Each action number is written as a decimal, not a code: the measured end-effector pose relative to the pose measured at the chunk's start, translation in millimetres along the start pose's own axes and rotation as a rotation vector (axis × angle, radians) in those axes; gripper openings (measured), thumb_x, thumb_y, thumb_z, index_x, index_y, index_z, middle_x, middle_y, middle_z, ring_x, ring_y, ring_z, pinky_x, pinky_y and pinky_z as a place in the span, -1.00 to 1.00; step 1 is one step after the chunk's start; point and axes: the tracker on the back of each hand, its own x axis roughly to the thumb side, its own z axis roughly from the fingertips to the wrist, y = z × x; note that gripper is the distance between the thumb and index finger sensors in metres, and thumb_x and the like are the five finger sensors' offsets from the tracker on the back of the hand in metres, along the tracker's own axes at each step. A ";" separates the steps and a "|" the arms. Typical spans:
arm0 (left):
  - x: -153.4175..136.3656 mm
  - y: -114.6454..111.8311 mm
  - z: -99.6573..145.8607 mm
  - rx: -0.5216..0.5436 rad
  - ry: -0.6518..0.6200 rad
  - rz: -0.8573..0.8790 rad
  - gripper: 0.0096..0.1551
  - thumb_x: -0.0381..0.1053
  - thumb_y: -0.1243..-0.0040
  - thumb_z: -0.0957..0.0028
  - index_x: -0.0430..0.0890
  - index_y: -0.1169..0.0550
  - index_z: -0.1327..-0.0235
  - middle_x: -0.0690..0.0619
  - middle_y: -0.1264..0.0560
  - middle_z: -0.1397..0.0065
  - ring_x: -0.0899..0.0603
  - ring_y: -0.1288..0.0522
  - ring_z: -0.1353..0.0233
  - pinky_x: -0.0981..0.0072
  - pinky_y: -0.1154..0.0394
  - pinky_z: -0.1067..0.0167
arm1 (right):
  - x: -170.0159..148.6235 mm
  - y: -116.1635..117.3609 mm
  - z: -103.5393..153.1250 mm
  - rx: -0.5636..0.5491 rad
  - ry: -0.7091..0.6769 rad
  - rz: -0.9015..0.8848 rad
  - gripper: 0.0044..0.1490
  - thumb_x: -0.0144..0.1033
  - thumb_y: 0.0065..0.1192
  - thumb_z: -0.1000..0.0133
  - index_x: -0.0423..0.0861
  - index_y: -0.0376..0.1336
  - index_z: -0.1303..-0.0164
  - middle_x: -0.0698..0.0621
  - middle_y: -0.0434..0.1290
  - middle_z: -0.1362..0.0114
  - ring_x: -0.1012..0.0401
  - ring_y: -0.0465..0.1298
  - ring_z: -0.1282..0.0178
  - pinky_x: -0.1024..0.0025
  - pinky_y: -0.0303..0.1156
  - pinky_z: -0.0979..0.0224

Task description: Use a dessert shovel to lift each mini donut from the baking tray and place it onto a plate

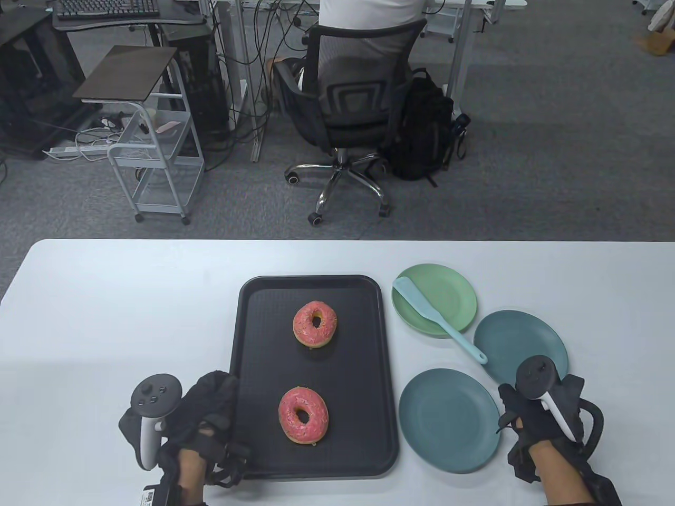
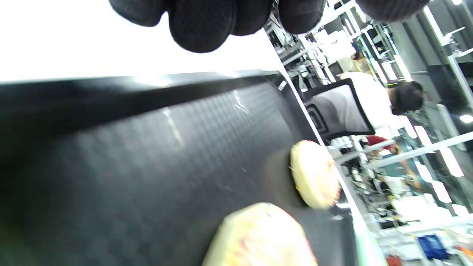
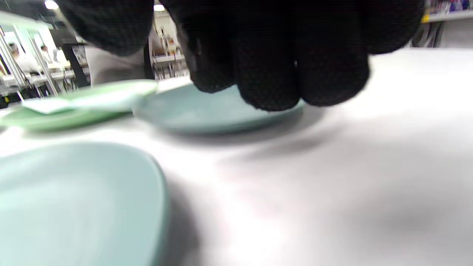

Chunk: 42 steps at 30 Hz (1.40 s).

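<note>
Table view: a black baking tray point(image 1: 248, 337) lies on a white table point(image 1: 105, 305), with two pink-iced mini donuts on it, the far donut point(image 1: 315, 323) and the near donut point(image 1: 303, 415), well apart.
Plates: a light green plate point(image 1: 448, 295) stands just right of the tray's far end; a teal far plate point(image 1: 532, 337) sits to its right and nearer; a teal near plate point(image 1: 448, 421) lies just beside the tray's near right side.
Dessert shovel: the pale blue dessert shovel point(image 1: 436, 318) lies untouched, its blade on the green plate and its handle reaching over the rim toward the far teal plate.
Left hand: the left hand point(image 1: 203, 408) rests at the tray's near left edge, fingers curled over the rim; whether they actually clasp the rim I cannot tell.
Right hand: the right hand point(image 1: 538, 421) sits on the table between the two teal plates, fingers bent downward, grasping nothing that shows.
Left wrist view: shows the tray's textured floor point(image 2: 155, 159) and the donuts' pale undersides, which the overhead camera does not; gloved fingertips point(image 2: 201, 26) hang above the rim, touching nothing seen there.
Right wrist view: blurred; the fingertips point(image 3: 273, 74) hang before the far teal plate's edge, with bare tabletop beneath.
Room: grey carpet, a black mesh office chair point(image 1: 358, 105) with a seated person, a black backpack point(image 1: 427, 132), a white rolling cart point(image 1: 153, 153), and desks with cables.
</note>
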 end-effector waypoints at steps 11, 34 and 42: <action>-7.1 -9.5 -14.6 -0.013 0.100 -0.257 -0.26 0.32 -0.16 0.15 0.10 -0.32 -0.30 -0.07 -0.25 -0.45 -0.27 -0.41 -0.35 -0.16 -0.32 -0.32 | 77.1 1.8 -33.8 0.012 -0.053 0.123 -0.20 0.08 0.30 -0.05 -0.12 0.24 -0.40 -0.31 0.30 -0.57 -0.27 0.39 -0.42 -0.16 0.42 -0.28; -8.7 -23.4 -34.4 -0.105 0.213 -0.446 -0.34 0.18 -0.24 0.12 0.08 -0.38 -0.27 0.00 -0.45 -0.27 -0.15 -0.56 -0.11 -0.06 -0.44 -0.19 | 111.8 49.3 -82.3 0.094 0.046 0.292 -0.25 -0.03 0.41 -0.02 0.00 0.26 -0.42 -0.23 -0.05 -0.77 -0.27 0.02 -0.63 -0.20 0.05 -0.54; -9.8 -24.2 -35.6 -0.110 0.213 -0.446 -0.34 0.19 -0.23 0.12 0.09 -0.38 -0.27 0.01 -0.45 -0.27 -0.14 -0.55 -0.10 -0.06 -0.44 -0.18 | 106.8 48.5 -80.6 -0.037 0.024 0.197 -0.26 -0.08 0.44 0.01 -0.12 0.30 -0.35 -0.22 0.19 -0.67 -0.20 0.22 -0.59 -0.18 0.15 -0.48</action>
